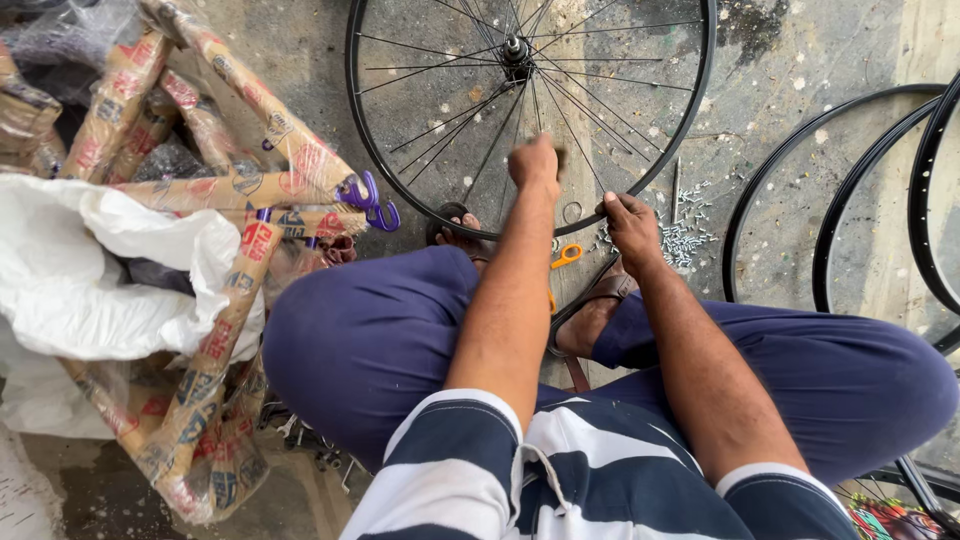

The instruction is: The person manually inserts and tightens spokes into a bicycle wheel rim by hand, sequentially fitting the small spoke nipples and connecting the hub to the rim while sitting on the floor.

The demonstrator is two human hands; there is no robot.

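A black spoked bicycle wheel (640, 170) lies flat on the concrete floor in front of my crossed legs. My left hand (535, 162) hovers over the spokes near the rim, its fingers closed around a small dark tool. My right hand (630, 225) grips the wheel's near rim, fingers curled over it. The hub (517, 47) sits at the top centre. A small orange-handled tool (566, 255) lies by my sandalled foot, between my arms.
A scatter of small metal nipples and spokes (685, 225) lies right of my right hand. Bare black rims (830, 200) lie at the right. Paper-wrapped bicycle frames (200, 190) and white plastic sheeting (100, 270) crowd the left.
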